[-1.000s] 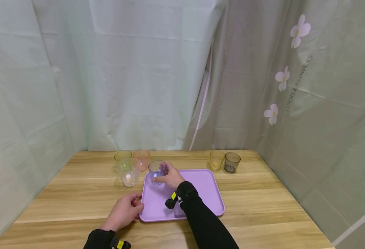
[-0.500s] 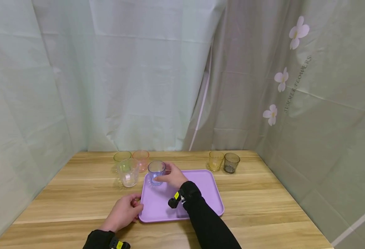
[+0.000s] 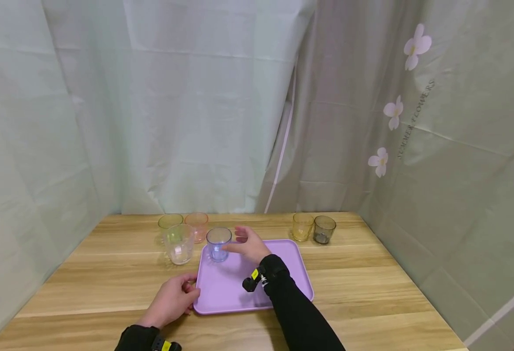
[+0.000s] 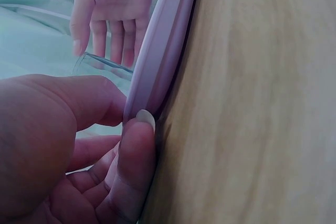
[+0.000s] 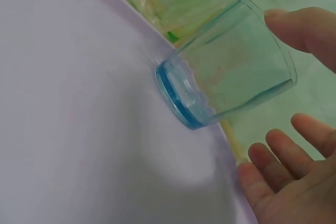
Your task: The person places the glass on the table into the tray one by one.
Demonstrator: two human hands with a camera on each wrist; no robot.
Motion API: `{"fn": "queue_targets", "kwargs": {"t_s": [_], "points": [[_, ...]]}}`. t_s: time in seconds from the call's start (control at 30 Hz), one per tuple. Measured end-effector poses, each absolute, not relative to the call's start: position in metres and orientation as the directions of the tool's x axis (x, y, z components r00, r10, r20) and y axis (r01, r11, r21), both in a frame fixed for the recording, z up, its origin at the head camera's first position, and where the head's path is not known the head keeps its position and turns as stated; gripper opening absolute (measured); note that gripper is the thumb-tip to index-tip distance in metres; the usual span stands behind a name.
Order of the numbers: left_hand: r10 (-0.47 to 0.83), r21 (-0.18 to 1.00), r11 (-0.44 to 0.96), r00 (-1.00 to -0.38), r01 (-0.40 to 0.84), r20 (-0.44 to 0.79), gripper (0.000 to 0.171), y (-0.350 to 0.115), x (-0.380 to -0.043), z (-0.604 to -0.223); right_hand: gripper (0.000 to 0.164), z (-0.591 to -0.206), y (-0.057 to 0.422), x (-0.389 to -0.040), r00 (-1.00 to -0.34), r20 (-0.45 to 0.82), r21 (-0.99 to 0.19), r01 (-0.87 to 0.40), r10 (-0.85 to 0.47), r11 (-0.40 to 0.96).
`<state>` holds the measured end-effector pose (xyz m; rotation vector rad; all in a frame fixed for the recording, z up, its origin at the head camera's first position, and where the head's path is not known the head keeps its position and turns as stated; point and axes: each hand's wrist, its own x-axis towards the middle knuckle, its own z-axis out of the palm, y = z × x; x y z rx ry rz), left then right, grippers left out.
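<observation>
Right hand (image 3: 253,247) has eased off the transparent blue round tumbler (image 3: 218,247);
fingers parted, gripping nothing; tumbler upright beside them on the purple rectangular tray (image 3: 222,292); left hand (image 3: 169,300) pinches its edge, likely for steadiness.

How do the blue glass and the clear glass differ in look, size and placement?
The blue glass is tinted blue; the clear glass looks colourless.
The blue glass stands on the purple tray; the clear glass stands on the wooden table.
The clear glass looks wider and taller in the head view than the blue glass.
Both are see-through and upright.
</observation>
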<state>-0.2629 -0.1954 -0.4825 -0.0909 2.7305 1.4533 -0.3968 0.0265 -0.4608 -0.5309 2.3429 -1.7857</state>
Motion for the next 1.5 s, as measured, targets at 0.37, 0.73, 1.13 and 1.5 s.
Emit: {"fn": "queue_targets", "kwargs": {"t_s": [0.37, 0.73, 1.13, 1.5], "points": [[-0.033, 0.830, 0.551, -0.997, -0.081, -0.075, 0.050, -0.195, -0.262, -0.483, 0.085, -0.456, 0.041, -0.398, -0.928, 0.099, -0.955, -0.190, -0.359, 0.228], [-0.030, 0.817, 0.570, -0.996, -0.087, -0.086, 0.051, -0.197, -0.264, -0.481, 0.083, -0.446, 0.052, -0.397, -0.935, 0.116, -0.966, -0.184, -0.334, 0.179], [-0.031, 0.817, 0.569, -0.996, -0.090, -0.089, 0.051, -0.197, -0.264, -0.483, 0.080, -0.440, 0.068, -0.400, -0.944, 0.097, -0.977, -0.150, -0.315, 0.150], [-0.034, 0.823, 0.562, -0.997, -0.081, -0.075, 0.050, -0.196, -0.263, -0.483, 0.077, -0.434, 0.079, -0.401, -0.948, 0.107, -0.975, -0.159, -0.301, 0.153]]}}
